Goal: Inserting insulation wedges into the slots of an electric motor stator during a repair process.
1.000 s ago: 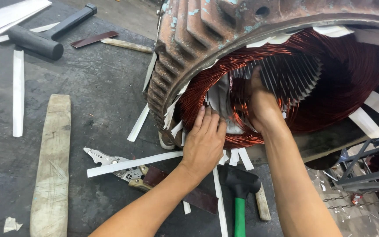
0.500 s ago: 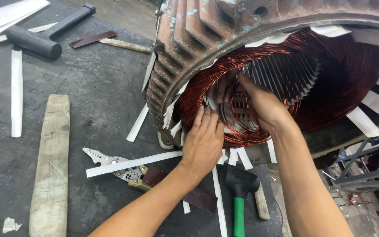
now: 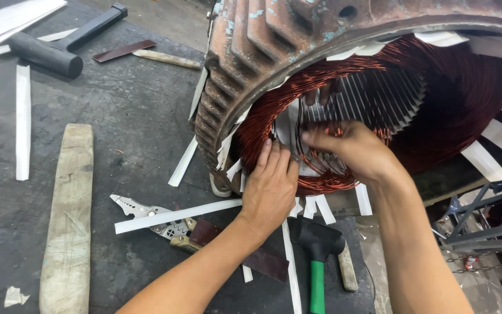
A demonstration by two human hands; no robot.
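Note:
A big rusty motor stator housing (image 3: 251,52) lies on its side on a dark workbench (image 3: 129,134). Copper wire coils (image 3: 262,122) and white insulation strips ring its open end, around the slotted steel core (image 3: 373,99). My left hand (image 3: 271,183) presses flat against the lower coil bundle at the stator's mouth. My right hand (image 3: 350,145) is inside the opening and pinches a loop of copper wire beside the white slot paper (image 3: 286,131).
On the bench lie a long wooden block (image 3: 65,215), a multi-tool plier (image 3: 146,215), white paper strips (image 3: 172,216), a black mallet with green handle (image 3: 318,250), a black hammer (image 3: 65,46) and a thin wooden stick (image 3: 167,58). A metal frame (image 3: 489,221) stands at right.
My right hand has drawn out from deeper in the bore towards the mouth and now pinches the coil loop. My left hand has stayed pressed on the lower coils.

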